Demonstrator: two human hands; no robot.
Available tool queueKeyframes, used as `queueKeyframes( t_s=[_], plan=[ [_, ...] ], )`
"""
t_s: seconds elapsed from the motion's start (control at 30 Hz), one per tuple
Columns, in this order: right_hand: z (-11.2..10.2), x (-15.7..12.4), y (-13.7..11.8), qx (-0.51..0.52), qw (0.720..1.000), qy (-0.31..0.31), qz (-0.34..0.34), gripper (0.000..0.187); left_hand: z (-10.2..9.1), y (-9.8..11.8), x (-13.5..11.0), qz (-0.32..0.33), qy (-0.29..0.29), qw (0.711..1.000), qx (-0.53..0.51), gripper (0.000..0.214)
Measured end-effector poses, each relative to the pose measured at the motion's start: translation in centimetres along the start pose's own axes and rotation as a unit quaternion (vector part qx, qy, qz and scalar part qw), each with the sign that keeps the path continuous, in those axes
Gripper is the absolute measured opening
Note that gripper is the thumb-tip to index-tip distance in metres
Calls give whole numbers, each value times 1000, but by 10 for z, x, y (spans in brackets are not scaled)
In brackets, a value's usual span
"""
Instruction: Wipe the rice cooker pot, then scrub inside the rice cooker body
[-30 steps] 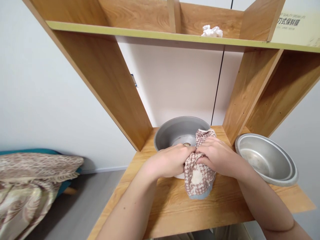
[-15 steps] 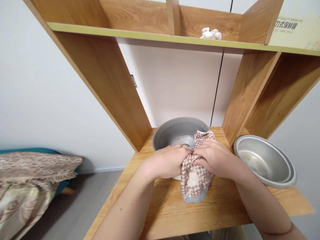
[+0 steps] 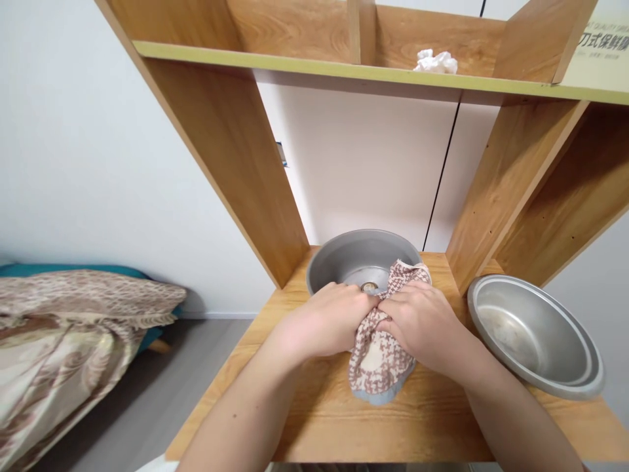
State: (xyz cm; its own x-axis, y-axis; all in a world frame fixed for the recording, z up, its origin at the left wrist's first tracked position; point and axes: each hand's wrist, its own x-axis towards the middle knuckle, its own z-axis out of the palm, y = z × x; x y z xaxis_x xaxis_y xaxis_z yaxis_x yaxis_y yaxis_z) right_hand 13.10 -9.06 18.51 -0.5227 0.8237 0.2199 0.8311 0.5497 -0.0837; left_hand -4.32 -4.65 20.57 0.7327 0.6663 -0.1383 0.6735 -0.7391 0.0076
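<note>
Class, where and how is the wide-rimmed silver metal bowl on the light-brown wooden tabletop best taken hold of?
Probably by the near-right rim, coming from the near right, pinching it inside and out. The bowl sits mouth up and its rim flares outward; a tall brown wooden upright stands close on its far left, and the right forearm occupies its near left.

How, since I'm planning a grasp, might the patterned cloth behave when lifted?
The patterned cloth is probably floppy, as it bunches between the left hand and right hand. Its lower end, ungripped, would likely sag or swing. Its matte surface suggests little slipperiness.
</note>
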Motion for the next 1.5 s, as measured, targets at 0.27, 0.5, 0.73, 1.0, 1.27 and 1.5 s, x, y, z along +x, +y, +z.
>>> queueKeyframes(
  t_s=[0.27,0.5,0.73,1.0,1.27,1.5],
  plan=[
    [0,1,-11,-4,999,-15,30,27,-8,-4,0,31,-51,998,-11,12],
    [-14,-1,10,59,997,-44,-40,30,-5,-12,0,49,-52,997,-12,14],
    [-11,-4,17,78,995,-17,-59,29,-6,-10,1,55,-50,997,-27,20],
    [-5,-4,6,9,999,-15,-47,25,2,-13,4,62,-40,997,-33,9],
    [-9,-1,11,38,999,-12,-26,27,-3,-12,2,50,-47,998,-17,12],
    [-7,-2,8,4,999,-14,-40,28,-1,-11,3,48,-49,997,-29,16]
  ],
)
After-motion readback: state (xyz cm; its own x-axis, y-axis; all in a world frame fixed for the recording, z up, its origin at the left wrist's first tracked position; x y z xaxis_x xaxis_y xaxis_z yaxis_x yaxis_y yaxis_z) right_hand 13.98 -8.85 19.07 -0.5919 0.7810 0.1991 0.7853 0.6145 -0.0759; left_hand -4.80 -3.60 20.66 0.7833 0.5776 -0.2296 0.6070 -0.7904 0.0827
